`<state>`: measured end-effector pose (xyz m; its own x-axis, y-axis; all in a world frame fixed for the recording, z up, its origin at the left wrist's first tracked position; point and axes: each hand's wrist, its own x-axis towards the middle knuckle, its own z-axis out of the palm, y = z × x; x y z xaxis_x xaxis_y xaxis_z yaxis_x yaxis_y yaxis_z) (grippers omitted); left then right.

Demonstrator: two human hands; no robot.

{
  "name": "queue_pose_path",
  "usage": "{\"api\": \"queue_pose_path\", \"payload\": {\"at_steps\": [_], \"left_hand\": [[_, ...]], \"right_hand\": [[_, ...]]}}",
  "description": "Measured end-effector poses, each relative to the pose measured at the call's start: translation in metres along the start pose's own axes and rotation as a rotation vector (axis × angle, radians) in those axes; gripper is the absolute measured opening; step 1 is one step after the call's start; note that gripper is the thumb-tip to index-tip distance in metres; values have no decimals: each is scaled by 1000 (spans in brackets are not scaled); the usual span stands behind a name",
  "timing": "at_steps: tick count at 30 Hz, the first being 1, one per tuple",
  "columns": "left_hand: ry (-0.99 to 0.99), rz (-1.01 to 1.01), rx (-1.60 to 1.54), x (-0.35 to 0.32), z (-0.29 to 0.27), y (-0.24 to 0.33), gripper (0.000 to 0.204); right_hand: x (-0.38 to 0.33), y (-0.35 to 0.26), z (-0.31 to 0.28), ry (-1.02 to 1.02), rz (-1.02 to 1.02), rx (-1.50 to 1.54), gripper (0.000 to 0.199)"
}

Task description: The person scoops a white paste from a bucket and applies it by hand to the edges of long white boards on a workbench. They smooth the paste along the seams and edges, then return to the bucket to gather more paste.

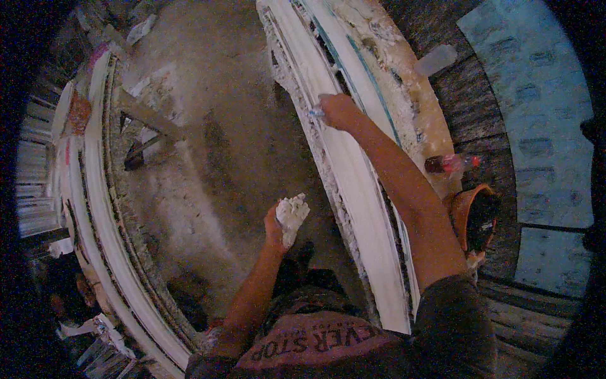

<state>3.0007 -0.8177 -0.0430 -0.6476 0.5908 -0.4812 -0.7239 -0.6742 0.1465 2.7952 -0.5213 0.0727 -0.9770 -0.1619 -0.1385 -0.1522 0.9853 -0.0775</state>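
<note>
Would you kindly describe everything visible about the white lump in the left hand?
The white lump is a rough, crumpled mass that looks like wet plaster or plaster-soaked fibre. The left hand grips it from below, raised over the dusty floor, just left of the long white moulding and apart from it.

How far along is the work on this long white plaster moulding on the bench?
The near stretch of the long white moulding already looks smooth. In hand: the right hand presses a small tool on the moulding partway along, while the left hand holds a lump of white plaster. Left: the far end beyond the right hand, whose edges look rough and crusted.
</note>
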Motion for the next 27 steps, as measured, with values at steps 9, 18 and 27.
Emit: {"api": "queue_pose_path", "payload": {"at_steps": [9,18,27], "left_hand": [[-63,-15,73,31,39,-40,47],[-6,-15,169,-11,49,-112,47],[-252,-18,43,-82,17,-176,46]], "right_hand": [[-97,-10,16,-155,-94,115,31],[-235,-29,31,-367,-167,162,34],[-364,-73,-4,-190,-121,410,39]]}}
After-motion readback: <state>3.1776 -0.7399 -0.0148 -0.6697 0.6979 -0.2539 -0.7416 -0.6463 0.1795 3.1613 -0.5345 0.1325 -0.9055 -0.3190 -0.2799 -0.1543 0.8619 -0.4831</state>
